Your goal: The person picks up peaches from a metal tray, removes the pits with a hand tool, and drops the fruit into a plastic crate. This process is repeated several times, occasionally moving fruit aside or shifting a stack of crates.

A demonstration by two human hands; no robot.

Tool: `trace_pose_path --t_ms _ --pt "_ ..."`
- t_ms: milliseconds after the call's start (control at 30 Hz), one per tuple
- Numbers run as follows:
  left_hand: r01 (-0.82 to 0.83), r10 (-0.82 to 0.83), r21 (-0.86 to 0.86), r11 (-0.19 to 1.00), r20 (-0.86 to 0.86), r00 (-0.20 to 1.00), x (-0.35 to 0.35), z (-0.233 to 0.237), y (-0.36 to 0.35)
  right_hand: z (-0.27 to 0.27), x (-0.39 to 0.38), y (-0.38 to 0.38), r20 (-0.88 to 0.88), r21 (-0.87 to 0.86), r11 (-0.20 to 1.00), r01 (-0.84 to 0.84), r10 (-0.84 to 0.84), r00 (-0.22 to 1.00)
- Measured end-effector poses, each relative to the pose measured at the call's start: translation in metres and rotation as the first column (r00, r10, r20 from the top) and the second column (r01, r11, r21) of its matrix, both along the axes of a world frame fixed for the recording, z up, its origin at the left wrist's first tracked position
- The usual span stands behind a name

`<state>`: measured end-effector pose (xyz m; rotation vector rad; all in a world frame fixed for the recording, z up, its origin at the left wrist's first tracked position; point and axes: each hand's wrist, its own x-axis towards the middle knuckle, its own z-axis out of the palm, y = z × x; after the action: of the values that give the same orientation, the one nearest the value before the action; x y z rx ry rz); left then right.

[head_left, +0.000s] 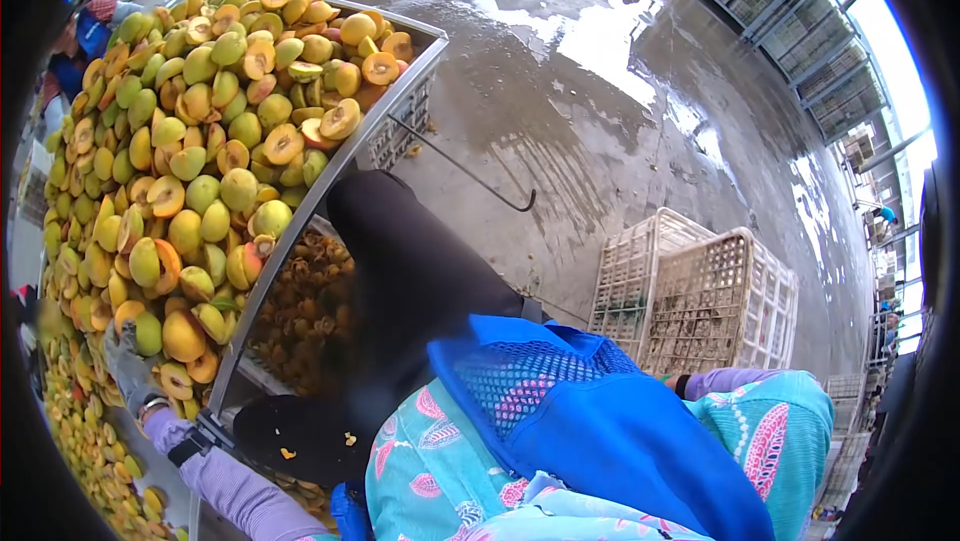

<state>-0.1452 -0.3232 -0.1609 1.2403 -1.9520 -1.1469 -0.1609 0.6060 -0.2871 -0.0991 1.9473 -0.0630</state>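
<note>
My left hand (130, 371), in a grey glove, reaches into the heap of halved yellow-green fruit (200, 161) on the metal-edged table (290, 231). It touches fruit at the near left part of the heap; its fingers are partly hidden and blurred, so its grip is unclear. A lilac sleeve (230, 486) and a dark wristband cover that arm. My right hand does not show; only its lilac sleeve (725, 381) is seen at the right, behind the patterned turquoise clothing.
White plastic crates (700, 291) stand on the wet floor at the right. A thin metal hook (480, 176) juts from the table. More fruit (310, 301) lies below the table edge. Co-workers (75, 56) are at the far left. Crates are stacked at the upper right (790, 31).
</note>
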Motion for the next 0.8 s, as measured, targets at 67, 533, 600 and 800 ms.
trace_pose_path --t_ms 67,533,600,800 --pt "-0.005 0.017 0.058 0.998 -0.215 0.977 0.011 0.004 0.013 0.008 -0.032 -0.024 -0.066 -0.049 0.999 0.013 -0.016 0.998" --pt "0.05 -0.097 -0.089 0.995 -0.669 0.737 0.043 -0.002 0.066 0.126 -0.185 -0.316 0.157 -0.859 0.138 0.494 -0.846 0.509" --pt "0.124 -0.084 -0.005 0.992 -0.767 0.637 0.023 0.01 0.111 0.133 -0.203 -0.37 -0.025 -0.858 0.406 0.314 -0.644 0.765" --pt "0.404 0.201 0.386 0.829 -0.88 0.43 0.005 0.01 0.201 0.146 -0.184 -0.53 -0.225 -0.953 0.181 -0.245 0.12 0.967"
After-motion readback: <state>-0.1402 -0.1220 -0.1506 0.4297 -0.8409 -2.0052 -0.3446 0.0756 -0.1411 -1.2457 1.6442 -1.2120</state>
